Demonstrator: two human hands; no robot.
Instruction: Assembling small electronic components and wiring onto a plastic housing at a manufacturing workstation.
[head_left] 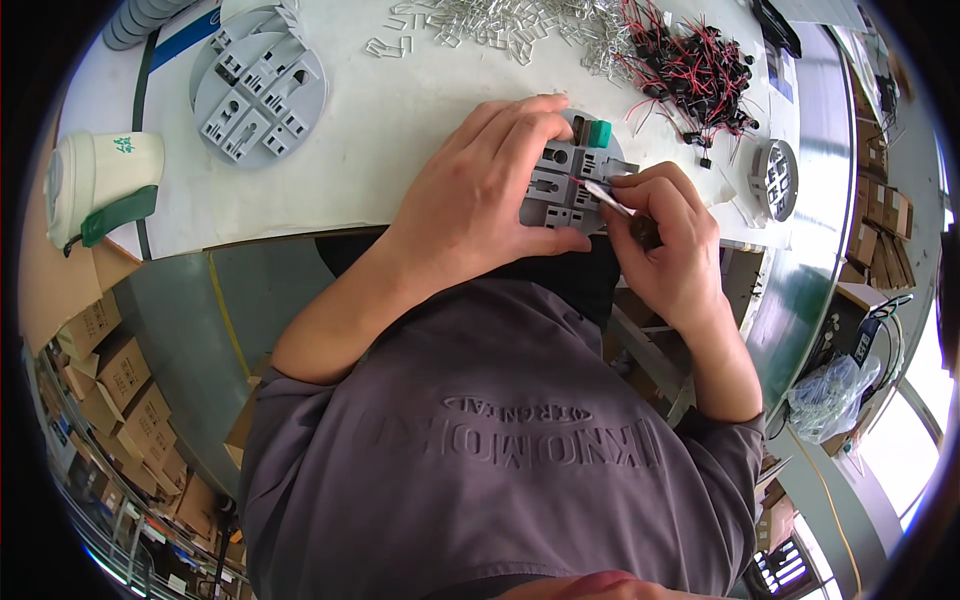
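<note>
Close to the table's near edge lies a round grey plastic plate [562,172] with raised clips and slots. My left hand [470,190] grips its left side, fingers at the far rim and thumb along the near rim. A small green block [599,134] sits in the plate's far part, beside a brownish piece. My right hand [675,235] is closed round a slim tool with a shiny metal blade [608,198] and a dark, rounded handle. The blade's tip points at the plate's middle, where a bit of red shows; whether it touches cannot be made out.
Stacked grey plates [262,110] lie at the far left, beside a lidded cream cup [105,185] with a green band. Bent metal clips [520,30] and black parts with red wires [705,80] are heaped at the far side. Another round plate [775,180] rests at the right.
</note>
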